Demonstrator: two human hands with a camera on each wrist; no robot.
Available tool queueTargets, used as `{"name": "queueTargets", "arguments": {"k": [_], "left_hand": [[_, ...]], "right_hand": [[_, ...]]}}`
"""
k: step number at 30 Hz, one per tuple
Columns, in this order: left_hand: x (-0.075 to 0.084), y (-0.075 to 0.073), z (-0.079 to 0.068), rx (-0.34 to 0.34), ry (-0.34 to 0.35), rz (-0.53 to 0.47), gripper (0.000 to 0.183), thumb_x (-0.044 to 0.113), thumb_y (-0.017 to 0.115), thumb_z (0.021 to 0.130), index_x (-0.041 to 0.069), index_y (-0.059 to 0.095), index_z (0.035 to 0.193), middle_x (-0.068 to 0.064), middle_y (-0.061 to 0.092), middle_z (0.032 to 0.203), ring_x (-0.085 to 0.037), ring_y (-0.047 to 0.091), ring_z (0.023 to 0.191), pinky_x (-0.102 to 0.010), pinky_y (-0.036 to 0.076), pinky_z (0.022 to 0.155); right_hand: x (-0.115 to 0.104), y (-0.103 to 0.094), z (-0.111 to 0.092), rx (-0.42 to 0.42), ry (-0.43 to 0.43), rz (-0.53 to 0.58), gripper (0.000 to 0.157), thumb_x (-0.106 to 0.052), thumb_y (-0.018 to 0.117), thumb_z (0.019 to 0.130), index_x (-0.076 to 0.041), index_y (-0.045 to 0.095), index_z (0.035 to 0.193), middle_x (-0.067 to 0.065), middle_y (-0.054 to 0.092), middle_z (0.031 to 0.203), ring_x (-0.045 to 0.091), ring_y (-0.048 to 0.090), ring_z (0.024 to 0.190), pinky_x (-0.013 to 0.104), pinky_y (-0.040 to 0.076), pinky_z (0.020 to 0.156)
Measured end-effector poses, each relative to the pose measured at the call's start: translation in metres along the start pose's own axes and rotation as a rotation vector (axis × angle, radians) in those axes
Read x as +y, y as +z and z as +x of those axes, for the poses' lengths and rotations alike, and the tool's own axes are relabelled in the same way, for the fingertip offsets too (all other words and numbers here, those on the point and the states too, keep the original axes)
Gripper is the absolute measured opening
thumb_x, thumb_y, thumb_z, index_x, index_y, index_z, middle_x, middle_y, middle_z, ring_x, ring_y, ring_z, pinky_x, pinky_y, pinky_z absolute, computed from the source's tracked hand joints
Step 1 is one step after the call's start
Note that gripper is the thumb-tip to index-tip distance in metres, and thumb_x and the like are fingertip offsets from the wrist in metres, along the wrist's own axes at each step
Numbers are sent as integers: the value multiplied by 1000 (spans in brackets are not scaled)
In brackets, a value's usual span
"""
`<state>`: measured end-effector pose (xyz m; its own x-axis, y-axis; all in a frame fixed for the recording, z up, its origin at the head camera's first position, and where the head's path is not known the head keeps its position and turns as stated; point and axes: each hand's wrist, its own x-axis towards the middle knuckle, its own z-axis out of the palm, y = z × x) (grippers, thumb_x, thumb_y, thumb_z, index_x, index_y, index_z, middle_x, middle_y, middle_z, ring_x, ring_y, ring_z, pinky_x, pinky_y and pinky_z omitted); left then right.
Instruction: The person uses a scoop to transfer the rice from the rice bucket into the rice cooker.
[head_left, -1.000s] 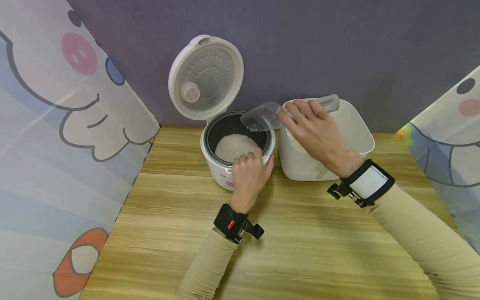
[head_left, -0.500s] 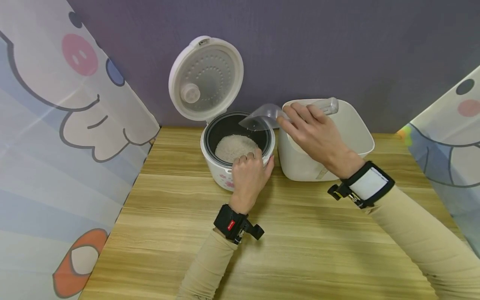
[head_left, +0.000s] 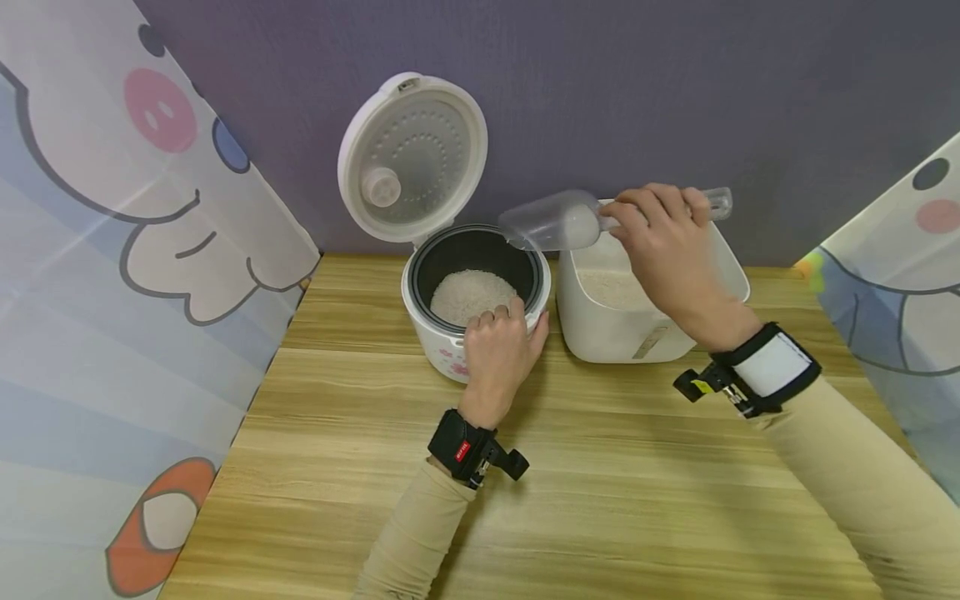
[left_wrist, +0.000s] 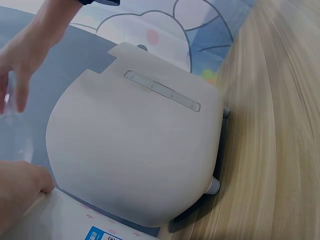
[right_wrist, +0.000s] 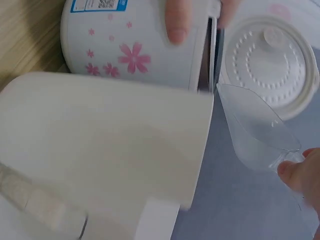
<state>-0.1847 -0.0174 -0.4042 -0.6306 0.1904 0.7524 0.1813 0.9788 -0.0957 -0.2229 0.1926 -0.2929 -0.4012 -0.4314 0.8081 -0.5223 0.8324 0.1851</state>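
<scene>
A white rice cooker [head_left: 437, 348] with pink flowers stands with its lid [head_left: 423, 158] raised. White rice [head_left: 467, 292] lies in its dark inner pot. My left hand [head_left: 495, 354] grips the cooker's front rim, fingers curled over the edge and thumb outside. In my right hand [head_left: 670, 258] is the handle of a clear scoop [head_left: 542, 222], held above the gap between cooker and bin, its mouth over the pot's right edge. A few grains cling inside the scoop [right_wrist: 255, 122] in the right wrist view. Below my right hand, a white rice bin [head_left: 592, 329] holds more rice [head_left: 611, 287].
The cooker and bin stand close together on a wooden table [head_left: 360, 467], against a dark grey wall [head_left: 600, 100]. Cartoon-printed sheets [head_left: 225, 208] flank the table on both sides. The raised lid leans back near the wall.
My right hand has moved right and slightly up with the scoop, which has drawn back from over the pot and turned more level. The left hand has kept its grip on the cooker's rim.
</scene>
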Motion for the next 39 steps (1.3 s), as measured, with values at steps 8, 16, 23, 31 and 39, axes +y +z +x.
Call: {"name": "queueTargets", "arguments": {"k": [8,16,23,31,39], "left_hand": [[0,-1,0,5,-4,-7,43,53,65,94,13,64,78,-1,61,59,-18,61,51,-28,44,50],[0,-1,0,3,-8,-9,43,52,65,94,13,65,78,-1,61,58,-18,62,52,-29,45,51],[-1,0,0,14,-5,1,44,53,66,94,12,64,77,-1,60,57,-17,61,50,-28,44,50],[-1,1,0,10,0,15,44,53,65,94,13,64,77,0,60,57,-17,61,50,-28,44,50],[0,2,0,21,3,14,43,53,65,94,13,64,77,0,59,57,-16,60,49,-27,44,49]], "right_hand": [[31,-13,-27,-52,163,107,27,0,72,93,-2,66,120,23,65,116,45,51,108,59,24,95],[57,-21,-55,-85,243,99,27,-1,71,94,0,66,121,27,65,113,50,48,104,62,22,93],[69,-27,-77,-185,265,84,30,6,74,88,1,67,117,29,65,110,49,49,103,62,22,93],[78,-35,-84,-354,174,44,32,5,78,83,-2,70,113,25,69,107,47,54,103,63,30,93],[82,-45,-81,-526,-6,-79,37,13,78,76,-5,73,108,21,70,102,43,59,104,66,26,110]]}}
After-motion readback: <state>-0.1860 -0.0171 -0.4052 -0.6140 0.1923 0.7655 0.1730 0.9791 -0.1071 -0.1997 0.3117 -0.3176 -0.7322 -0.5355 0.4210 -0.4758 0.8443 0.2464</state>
